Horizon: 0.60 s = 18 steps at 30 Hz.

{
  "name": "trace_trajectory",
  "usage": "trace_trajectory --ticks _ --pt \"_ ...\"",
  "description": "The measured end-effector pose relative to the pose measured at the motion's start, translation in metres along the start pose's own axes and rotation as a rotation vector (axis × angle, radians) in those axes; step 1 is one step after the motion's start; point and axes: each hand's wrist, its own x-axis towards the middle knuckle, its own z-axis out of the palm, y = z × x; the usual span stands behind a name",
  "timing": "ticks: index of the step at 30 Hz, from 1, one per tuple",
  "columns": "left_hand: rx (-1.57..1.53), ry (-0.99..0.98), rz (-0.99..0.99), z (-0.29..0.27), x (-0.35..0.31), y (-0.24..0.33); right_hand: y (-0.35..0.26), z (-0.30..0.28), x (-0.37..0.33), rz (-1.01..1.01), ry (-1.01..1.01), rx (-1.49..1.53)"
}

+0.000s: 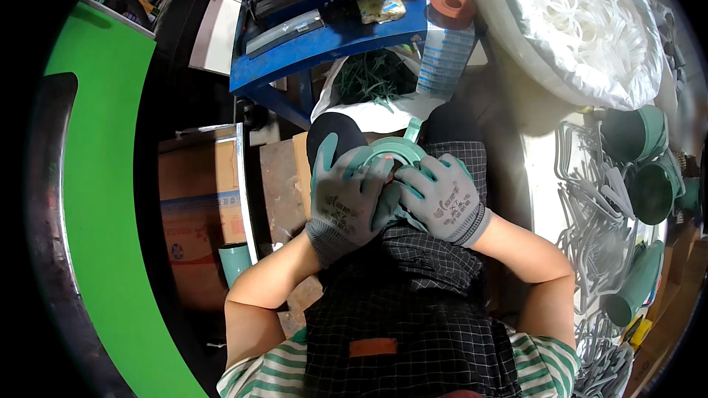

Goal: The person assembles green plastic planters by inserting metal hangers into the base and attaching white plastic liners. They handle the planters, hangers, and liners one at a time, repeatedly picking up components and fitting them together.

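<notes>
In my lap, between my knees, is a green round plastic cup (398,146) with a small loop handle standing off its far side. My left hand (348,195), in a grey and green glove, grips its left side, and a bare fingertip shows near the rim. My right hand (445,195), gloved alike, curls over the right side of the cup. The fingers of both hands meet at its near rim. They cover most of the cup's body, so whatever they press there is hidden.
On my right, a table (542,166) carries several green cups (653,191) and piles of pale bent handles (590,243). A lined tub of white rings (575,15) stands beyond. Ahead, a blue bench (332,48) rises over a white sack (354,110) of green scraps. Cardboard boxes (195,214) sit left.
</notes>
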Motion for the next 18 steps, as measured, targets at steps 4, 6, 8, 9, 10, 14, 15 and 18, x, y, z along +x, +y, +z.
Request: trace_trajectory --ticks 4,6,8,9,10,14,15,18 --pt "-0.018 0.014 -0.028 -0.002 0.007 0.002 -0.003 0.002 0.002 0.024 0.014 0.013" --pt "0.013 -0.05 -0.028 -0.01 0.015 0.004 -0.002 0.001 0.004 0.026 -0.002 0.004" --pt "0.044 -0.087 -0.013 -0.013 0.019 0.002 -0.002 0.001 0.005 0.025 0.009 0.009" --pt "0.055 -0.094 0.007 -0.012 0.019 0.001 -0.002 0.002 0.005 0.028 0.026 0.017" --pt "0.071 -0.1 0.03 -0.012 0.019 -0.001 -0.002 0.003 0.005 0.032 0.048 0.025" --pt "0.05 -0.099 0.034 -0.009 0.016 -0.002 -0.005 0.005 0.002 0.04 0.05 0.063" --pt "0.057 -0.13 0.034 -0.012 0.02 -0.001 -0.004 0.003 0.003 0.04 0.061 0.057" --pt "0.079 -0.219 0.002 -0.022 0.033 0.002 -0.002 0.004 0.002 0.028 0.037 0.036"
